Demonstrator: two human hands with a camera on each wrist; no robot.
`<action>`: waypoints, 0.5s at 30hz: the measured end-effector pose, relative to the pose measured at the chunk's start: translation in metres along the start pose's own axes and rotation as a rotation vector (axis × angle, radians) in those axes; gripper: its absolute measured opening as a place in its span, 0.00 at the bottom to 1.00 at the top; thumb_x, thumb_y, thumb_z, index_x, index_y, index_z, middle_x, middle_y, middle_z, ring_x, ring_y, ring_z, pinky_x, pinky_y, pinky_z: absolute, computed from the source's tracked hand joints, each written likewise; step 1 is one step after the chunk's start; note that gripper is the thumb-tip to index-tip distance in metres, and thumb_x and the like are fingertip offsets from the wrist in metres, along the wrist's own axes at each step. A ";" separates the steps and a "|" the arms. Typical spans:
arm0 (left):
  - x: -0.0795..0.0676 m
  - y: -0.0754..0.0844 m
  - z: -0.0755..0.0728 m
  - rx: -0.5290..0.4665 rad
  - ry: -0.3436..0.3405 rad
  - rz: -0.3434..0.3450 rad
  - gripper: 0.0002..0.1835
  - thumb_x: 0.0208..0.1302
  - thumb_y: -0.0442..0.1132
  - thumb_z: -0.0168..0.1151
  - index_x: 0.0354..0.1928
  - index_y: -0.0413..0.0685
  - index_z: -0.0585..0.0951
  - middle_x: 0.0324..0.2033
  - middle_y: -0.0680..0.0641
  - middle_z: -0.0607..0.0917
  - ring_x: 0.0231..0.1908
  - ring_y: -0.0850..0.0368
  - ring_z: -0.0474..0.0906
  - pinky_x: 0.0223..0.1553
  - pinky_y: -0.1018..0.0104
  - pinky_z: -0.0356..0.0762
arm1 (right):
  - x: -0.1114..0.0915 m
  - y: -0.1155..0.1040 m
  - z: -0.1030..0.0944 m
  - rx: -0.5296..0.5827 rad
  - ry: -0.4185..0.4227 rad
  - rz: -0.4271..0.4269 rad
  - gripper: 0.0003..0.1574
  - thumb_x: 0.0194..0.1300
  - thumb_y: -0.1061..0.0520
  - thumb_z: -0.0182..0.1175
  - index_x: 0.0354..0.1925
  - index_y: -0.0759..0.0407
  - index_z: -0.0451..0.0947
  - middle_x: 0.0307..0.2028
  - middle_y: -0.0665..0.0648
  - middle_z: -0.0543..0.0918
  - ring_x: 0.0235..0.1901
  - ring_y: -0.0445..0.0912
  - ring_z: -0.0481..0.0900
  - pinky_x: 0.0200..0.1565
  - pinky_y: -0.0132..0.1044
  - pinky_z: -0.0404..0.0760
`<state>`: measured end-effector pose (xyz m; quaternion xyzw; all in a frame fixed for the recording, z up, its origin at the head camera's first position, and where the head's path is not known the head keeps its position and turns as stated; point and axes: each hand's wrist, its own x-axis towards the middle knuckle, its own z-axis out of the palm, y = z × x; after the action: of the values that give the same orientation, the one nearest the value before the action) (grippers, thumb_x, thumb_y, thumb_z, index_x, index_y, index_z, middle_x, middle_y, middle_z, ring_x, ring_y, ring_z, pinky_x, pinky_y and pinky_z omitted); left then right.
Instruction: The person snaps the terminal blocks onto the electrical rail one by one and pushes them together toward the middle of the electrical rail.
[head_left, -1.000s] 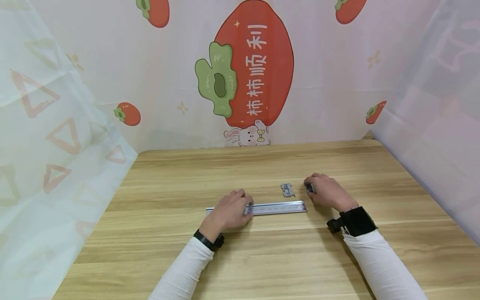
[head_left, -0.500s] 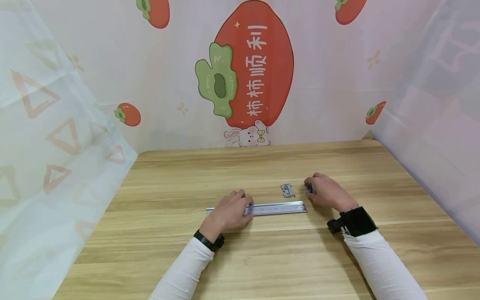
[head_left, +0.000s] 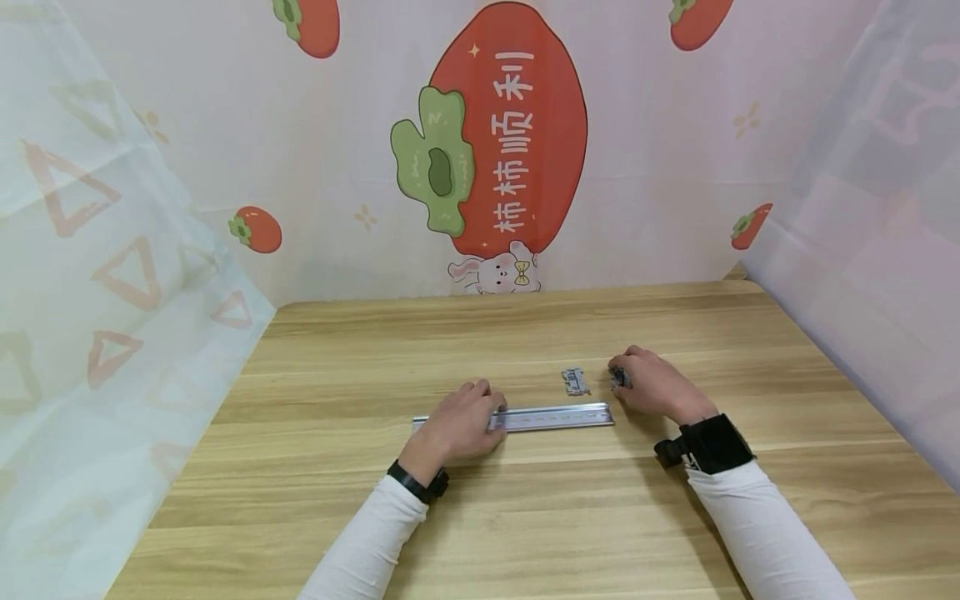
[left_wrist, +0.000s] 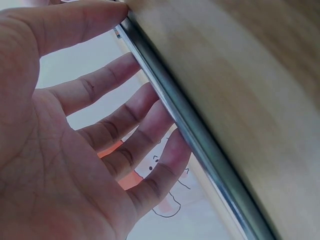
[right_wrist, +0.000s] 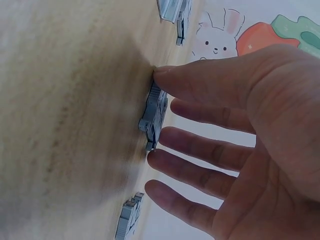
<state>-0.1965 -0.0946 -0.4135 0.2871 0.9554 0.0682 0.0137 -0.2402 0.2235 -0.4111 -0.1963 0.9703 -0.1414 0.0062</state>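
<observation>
My left hand (head_left: 457,422) grips a slotted metal DIN rail (head_left: 558,417) lying on the table, thumb on the near edge and fingers along the far one. The left wrist view shows the fingertips at the long edge of the rail (left_wrist: 182,112). Right of the rail's end, my right hand (head_left: 656,383) pinches a grey terminal block (right_wrist: 155,110) flat on the wood, with the thumb at one end. A second grey terminal block (head_left: 575,382) lies between the hands, behind the rail. Another terminal block (right_wrist: 128,217) shows past the right little finger; the hand hides it from the head view.
The wood-grain table (head_left: 525,533) reaches back to a white curtain (head_left: 637,208) printed with persimmons and a rabbit. More sheeting hangs along the left and right sides. Dark straps with small cameras sit on both wrists.
</observation>
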 end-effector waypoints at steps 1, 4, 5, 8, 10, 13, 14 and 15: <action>0.000 0.000 0.000 -0.001 0.000 0.000 0.19 0.59 0.53 0.57 0.50 0.54 0.77 0.41 0.53 0.71 0.39 0.59 0.65 0.39 0.64 0.67 | 0.000 0.000 0.000 -0.003 0.002 0.003 0.25 0.57 0.55 0.60 0.53 0.62 0.74 0.47 0.61 0.74 0.42 0.51 0.73 0.43 0.47 0.71; 0.000 0.000 0.000 -0.002 0.002 0.003 0.20 0.59 0.53 0.57 0.50 0.54 0.77 0.41 0.53 0.71 0.39 0.59 0.65 0.39 0.64 0.67 | 0.000 0.001 0.001 -0.009 0.006 -0.008 0.25 0.57 0.56 0.60 0.52 0.63 0.74 0.48 0.62 0.74 0.45 0.54 0.73 0.46 0.49 0.70; 0.000 0.000 0.000 -0.002 0.002 0.003 0.20 0.59 0.53 0.58 0.50 0.53 0.77 0.41 0.53 0.71 0.39 0.59 0.65 0.39 0.64 0.67 | 0.000 0.001 0.000 -0.012 0.008 -0.011 0.25 0.57 0.56 0.61 0.52 0.63 0.74 0.48 0.63 0.74 0.46 0.55 0.73 0.46 0.50 0.70; 0.000 0.000 0.000 -0.003 0.003 0.003 0.20 0.59 0.53 0.57 0.50 0.53 0.76 0.41 0.53 0.71 0.39 0.58 0.65 0.40 0.63 0.67 | -0.001 0.001 -0.001 -0.017 0.008 -0.021 0.25 0.56 0.57 0.61 0.52 0.63 0.74 0.48 0.63 0.75 0.47 0.56 0.73 0.47 0.50 0.70; 0.000 0.000 0.000 -0.005 0.004 0.003 0.20 0.59 0.53 0.57 0.50 0.53 0.76 0.41 0.53 0.71 0.39 0.58 0.66 0.40 0.63 0.67 | -0.001 0.001 -0.002 -0.020 0.007 -0.029 0.25 0.56 0.58 0.61 0.52 0.64 0.74 0.48 0.64 0.75 0.47 0.56 0.73 0.47 0.50 0.70; -0.001 0.000 0.000 -0.007 0.004 0.003 0.20 0.59 0.53 0.57 0.51 0.53 0.76 0.41 0.52 0.71 0.40 0.58 0.66 0.41 0.63 0.67 | -0.002 0.001 -0.003 -0.021 0.003 -0.034 0.25 0.56 0.58 0.61 0.52 0.64 0.74 0.48 0.64 0.75 0.46 0.55 0.73 0.46 0.50 0.70; -0.001 0.000 0.000 -0.007 0.004 0.003 0.20 0.59 0.53 0.57 0.51 0.53 0.76 0.42 0.52 0.71 0.40 0.58 0.66 0.41 0.63 0.67 | -0.002 0.001 -0.003 -0.021 0.002 -0.037 0.25 0.56 0.58 0.62 0.52 0.64 0.74 0.47 0.64 0.75 0.46 0.55 0.73 0.46 0.50 0.70; -0.001 0.000 0.000 -0.006 0.004 0.003 0.20 0.59 0.53 0.57 0.51 0.53 0.76 0.42 0.52 0.71 0.40 0.58 0.66 0.41 0.63 0.67 | -0.002 0.001 -0.003 -0.022 0.002 -0.041 0.25 0.56 0.58 0.62 0.52 0.64 0.74 0.47 0.64 0.76 0.45 0.55 0.74 0.46 0.49 0.71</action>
<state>-0.1956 -0.0949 -0.4133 0.2882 0.9548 0.0718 0.0126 -0.2393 0.2256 -0.4089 -0.2158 0.9676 -0.1311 0.0004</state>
